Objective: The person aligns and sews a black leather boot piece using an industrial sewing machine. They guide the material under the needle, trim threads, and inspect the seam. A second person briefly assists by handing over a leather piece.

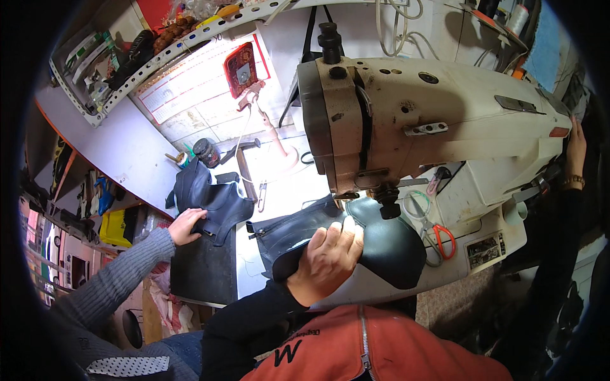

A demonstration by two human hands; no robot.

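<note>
A black leather boot upper (391,244) with a zipper along its left part lies under the needle area of a cream sewing machine (406,120). My left hand (327,260) presses down on it with bent fingers, close below the needle; the thumb is hidden. At the machine's right end, my right hand (576,155) is against the handwheel, which is dark and mostly out of sight. Further left, another person's hand (186,227), in a grey ribbed sleeve, rests on a second black leather piece (216,197).
Orange-handled scissors (447,241) and green-handled scissors (416,204) lie right of the upper. A hammer (244,159), a dark jar (205,152) and a pink stand holding a phone (240,71) are behind. A perforated metal rail (165,60) borders the back left.
</note>
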